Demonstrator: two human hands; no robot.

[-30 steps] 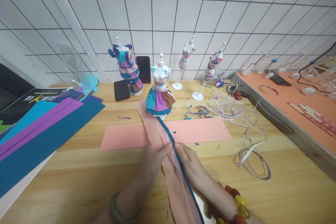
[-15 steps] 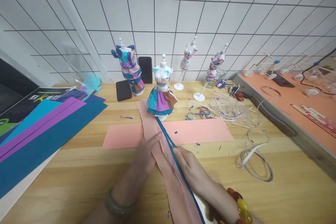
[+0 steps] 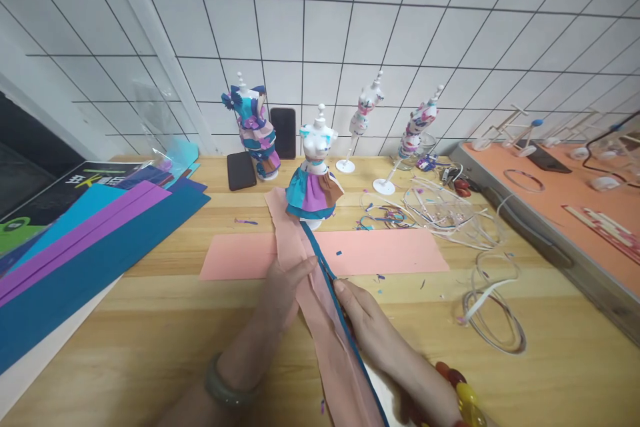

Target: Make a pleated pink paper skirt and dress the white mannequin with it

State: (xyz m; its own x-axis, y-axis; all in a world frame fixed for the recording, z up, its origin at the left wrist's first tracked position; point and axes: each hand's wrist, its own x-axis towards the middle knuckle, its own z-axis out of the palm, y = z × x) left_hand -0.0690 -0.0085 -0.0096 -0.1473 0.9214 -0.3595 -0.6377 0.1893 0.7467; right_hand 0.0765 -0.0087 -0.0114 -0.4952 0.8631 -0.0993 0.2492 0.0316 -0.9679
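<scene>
1. So, our right hand (image 3: pixel 367 320) first: thumb and fingers look pinched on a narrow blue strip (image 3: pixel 313 240), right where it runs along the edge of a long pink strip (image 3: pixel 323 347). The fingertips underneath are hidden, but we'd call that a firm-ish grip.

2. Our left hand (image 3: pixel 280 290) is looser. The thumb stretches over the top of the pink strip toward the blue edge, well apart from the fingers tucked by and under the strip's left side. Can't tell if they're squeezing. We figure a hand on each side keeps the pink flat and the two edges lined up.

3. The pink strip slants from just beside the skirted dress form (image 3: pixel 316 193) down toward us, so we guess its length is laid that way to feed between both hands.

4. It crosses over a second pink piece (image 3: pixel 390 250) lying sideways on the tabletop (image 3: pixel 240 307).

5. Further out, the other three dress forms stand near the wall, probably to keep them out of our way. Coloured sheets (image 3: pixel 125 233) are stacked at the left, maybe for easy picking, and loose cords (image 3: pixel 445 210) tangle off to the right.
</scene>
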